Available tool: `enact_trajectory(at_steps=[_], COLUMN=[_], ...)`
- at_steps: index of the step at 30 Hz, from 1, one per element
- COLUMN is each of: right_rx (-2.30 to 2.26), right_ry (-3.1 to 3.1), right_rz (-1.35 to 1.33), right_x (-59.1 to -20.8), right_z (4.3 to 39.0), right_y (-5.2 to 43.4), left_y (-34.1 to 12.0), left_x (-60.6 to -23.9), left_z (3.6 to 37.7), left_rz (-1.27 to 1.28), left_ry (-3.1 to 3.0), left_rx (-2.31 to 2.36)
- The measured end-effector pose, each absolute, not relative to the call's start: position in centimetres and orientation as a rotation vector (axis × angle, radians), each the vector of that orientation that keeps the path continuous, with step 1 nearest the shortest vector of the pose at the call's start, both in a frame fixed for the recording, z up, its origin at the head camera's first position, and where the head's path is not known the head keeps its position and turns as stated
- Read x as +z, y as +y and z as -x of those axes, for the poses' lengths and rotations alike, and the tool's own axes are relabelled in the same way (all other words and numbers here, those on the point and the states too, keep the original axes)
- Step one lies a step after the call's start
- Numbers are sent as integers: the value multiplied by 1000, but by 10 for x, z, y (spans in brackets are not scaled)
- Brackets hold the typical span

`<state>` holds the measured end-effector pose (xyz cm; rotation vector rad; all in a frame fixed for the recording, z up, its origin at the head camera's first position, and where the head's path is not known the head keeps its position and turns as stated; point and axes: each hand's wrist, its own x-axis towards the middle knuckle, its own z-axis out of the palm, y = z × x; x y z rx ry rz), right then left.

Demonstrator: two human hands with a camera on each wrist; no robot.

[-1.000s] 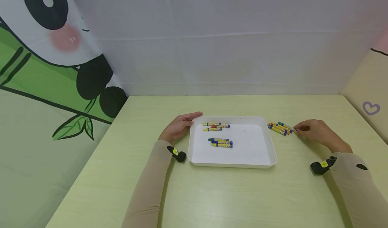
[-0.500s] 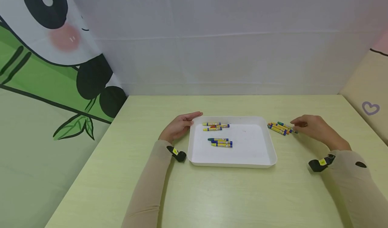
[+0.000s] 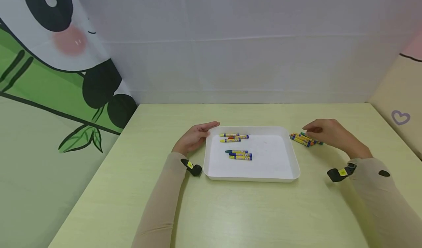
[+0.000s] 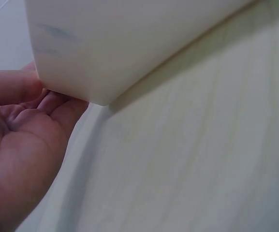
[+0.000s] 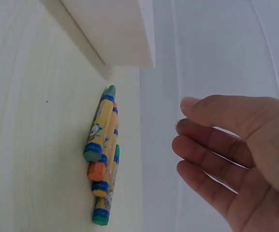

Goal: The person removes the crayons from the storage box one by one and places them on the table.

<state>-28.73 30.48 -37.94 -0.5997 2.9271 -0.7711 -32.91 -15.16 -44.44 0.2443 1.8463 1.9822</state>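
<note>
A white rectangular tray (image 3: pixel 263 179) lies on the table. My left hand (image 3: pixel 192 140) holds its left back corner, the thumb against the side wall and other fingers beneath the edge in the left wrist view. Inside the tray are crayons in yellow and blue wrappers: an upper group (image 3: pixel 232 140) of three and a lower group (image 3: pixel 240 158) of three. Just right of the tray, several more crayons (image 3: pixel 300 141) form a small pile, seen close up as wrapped crayons (image 5: pixel 102 125) with green and orange ends. My right hand (image 3: pixel 329 134) hovers by this pile, fingers loosely bent, holding nothing.
The pale wooden table (image 3: pixel 244 215) ends at a grey-white cloth (image 3: pixel 244 65) behind. A printed cartoon sheet (image 3: pixel 56 79) hangs on the left, and a cream panel with a heart (image 3: pixel 400 117) stands on the right. Each wrist carries a small black camera (image 3: pixel 337 174).
My right hand has lifted off the right end of the crayon pile and moved left and slightly back above it. The left hand and the tray have stayed in place.
</note>
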Motion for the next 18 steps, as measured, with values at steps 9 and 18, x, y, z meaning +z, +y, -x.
enact_trajectory(at_steps=[9,18], right_rx=[-826,-885], right_ry=[2902,2800], right_rz=[664,785], right_x=[-362,-354], right_z=[284,288], right_y=[282,258], left_y=[-152,-153], left_x=[-445,-444], left_z=[329,328], left_rz=[-255,-243], left_ry=[1854,1842], left_rx=[1976,1985])
